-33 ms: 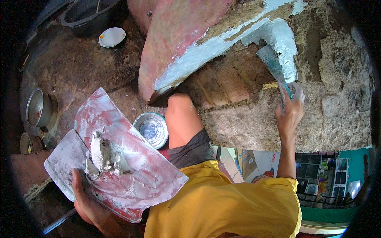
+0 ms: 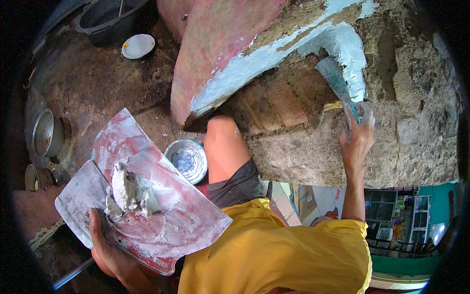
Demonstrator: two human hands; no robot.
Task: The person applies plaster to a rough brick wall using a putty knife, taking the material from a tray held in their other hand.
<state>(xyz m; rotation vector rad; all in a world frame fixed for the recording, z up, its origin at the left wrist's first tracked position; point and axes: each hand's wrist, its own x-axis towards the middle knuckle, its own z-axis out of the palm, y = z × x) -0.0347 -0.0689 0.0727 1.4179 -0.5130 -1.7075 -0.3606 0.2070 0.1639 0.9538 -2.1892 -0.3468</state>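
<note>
- Up on the rough wall, the right hand wraps shut around a scraper, its blade laid against the pale plaster to spread it.
- Meanwhile the left hand grips a board from beneath, kept level so the putty stays within reach.

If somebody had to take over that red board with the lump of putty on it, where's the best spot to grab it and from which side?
Probably the near lower-left edge of the red board, from underneath, where the left hand already supports it. The board is flat and tilted, and the putty lump lies just above that edge, so a palm under there bears the weight and stays out of the putty.
</note>
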